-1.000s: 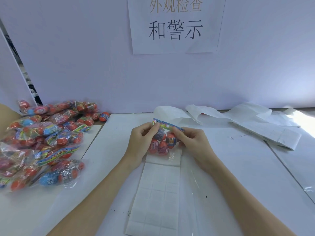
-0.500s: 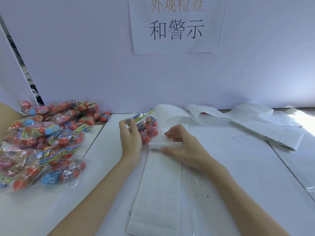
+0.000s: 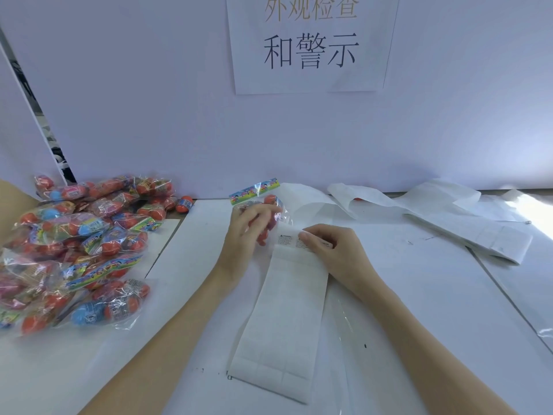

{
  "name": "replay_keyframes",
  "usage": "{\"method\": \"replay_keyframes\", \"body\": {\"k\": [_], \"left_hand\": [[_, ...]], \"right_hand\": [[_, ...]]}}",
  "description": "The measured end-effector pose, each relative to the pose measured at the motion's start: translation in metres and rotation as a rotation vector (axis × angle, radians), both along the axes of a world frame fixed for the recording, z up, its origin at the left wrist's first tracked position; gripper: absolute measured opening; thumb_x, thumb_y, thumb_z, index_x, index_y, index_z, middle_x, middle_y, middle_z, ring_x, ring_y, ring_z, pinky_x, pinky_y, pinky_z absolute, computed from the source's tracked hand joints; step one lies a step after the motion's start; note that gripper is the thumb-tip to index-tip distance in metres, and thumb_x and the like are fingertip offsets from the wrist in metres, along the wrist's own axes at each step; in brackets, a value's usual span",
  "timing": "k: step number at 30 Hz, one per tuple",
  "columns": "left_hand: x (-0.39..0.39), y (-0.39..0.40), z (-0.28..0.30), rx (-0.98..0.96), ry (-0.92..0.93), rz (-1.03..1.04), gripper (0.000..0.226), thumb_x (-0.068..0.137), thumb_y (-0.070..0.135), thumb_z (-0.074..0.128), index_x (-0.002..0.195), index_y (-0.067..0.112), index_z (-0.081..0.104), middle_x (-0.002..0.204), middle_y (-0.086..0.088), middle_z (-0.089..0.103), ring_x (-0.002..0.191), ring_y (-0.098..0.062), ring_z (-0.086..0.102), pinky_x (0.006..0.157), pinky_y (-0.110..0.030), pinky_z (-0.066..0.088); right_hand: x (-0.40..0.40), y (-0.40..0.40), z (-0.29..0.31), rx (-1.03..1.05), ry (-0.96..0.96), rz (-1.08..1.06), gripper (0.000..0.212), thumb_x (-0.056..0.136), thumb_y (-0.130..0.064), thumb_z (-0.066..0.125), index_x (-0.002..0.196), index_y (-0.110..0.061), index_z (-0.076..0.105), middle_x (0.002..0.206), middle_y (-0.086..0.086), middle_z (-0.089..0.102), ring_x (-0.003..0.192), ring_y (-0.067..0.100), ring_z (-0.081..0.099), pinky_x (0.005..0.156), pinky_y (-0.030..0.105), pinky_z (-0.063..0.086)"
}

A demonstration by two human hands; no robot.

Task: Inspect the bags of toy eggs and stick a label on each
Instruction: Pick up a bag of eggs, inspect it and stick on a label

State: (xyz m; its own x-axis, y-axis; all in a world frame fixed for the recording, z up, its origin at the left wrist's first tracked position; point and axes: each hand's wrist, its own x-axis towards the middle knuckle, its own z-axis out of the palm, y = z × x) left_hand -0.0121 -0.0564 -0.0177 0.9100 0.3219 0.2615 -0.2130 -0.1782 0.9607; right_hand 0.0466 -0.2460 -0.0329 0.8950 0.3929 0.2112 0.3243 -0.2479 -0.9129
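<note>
My left hand (image 3: 248, 232) grips a clear bag of red toy eggs (image 3: 263, 199) with a colourful header strip, held just above the table's middle. To its right, my right hand (image 3: 329, 250) pinches the top edge of a long white label strip (image 3: 287, 310), where printed warning labels (image 3: 285, 239) show. The strip runs down the table toward me. A big pile of egg bags (image 3: 77, 244) lies at the left.
Loose white backing sheets (image 3: 419, 205) and another label strip (image 3: 490, 238) lie at the back right. A white wall with a paper sign (image 3: 311, 43) stands behind the table. A crinkled clear film (image 3: 344, 319) lies beside the strip.
The bag moved from both hands to my left hand alone, shifting left and back. My right hand went down to the label strip and folded its top edge over, baring printed labels.
</note>
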Motion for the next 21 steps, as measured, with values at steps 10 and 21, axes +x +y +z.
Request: {"method": "replay_keyframes", "body": {"k": [10,21], "left_hand": [[0.006,0.000,-0.005,0.244,0.024,0.088,0.006,0.093,0.022,0.078,0.088,0.022,0.074,0.109,-0.001,0.057,0.093,0.003,0.058,0.083,-0.007,0.043],[0.006,-0.002,-0.003,0.172,0.036,0.090,0.029,0.098,0.033,0.071,0.069,0.033,0.071,0.101,-0.002,0.057,0.083,0.002,0.053,0.074,-0.007,0.039]], "right_hand": [[-0.002,0.000,0.003,0.075,0.067,0.004,0.019,0.100,-0.032,0.069,0.091,-0.016,0.073,0.074,-0.007,0.064,0.066,0.009,0.050,0.061,0.023,0.039],[-0.002,-0.004,0.004,-0.044,0.043,0.016,0.041,0.102,-0.033,0.066,0.077,-0.001,0.058,0.065,-0.004,0.046,0.061,0.011,0.038,0.058,0.026,0.030]]}}
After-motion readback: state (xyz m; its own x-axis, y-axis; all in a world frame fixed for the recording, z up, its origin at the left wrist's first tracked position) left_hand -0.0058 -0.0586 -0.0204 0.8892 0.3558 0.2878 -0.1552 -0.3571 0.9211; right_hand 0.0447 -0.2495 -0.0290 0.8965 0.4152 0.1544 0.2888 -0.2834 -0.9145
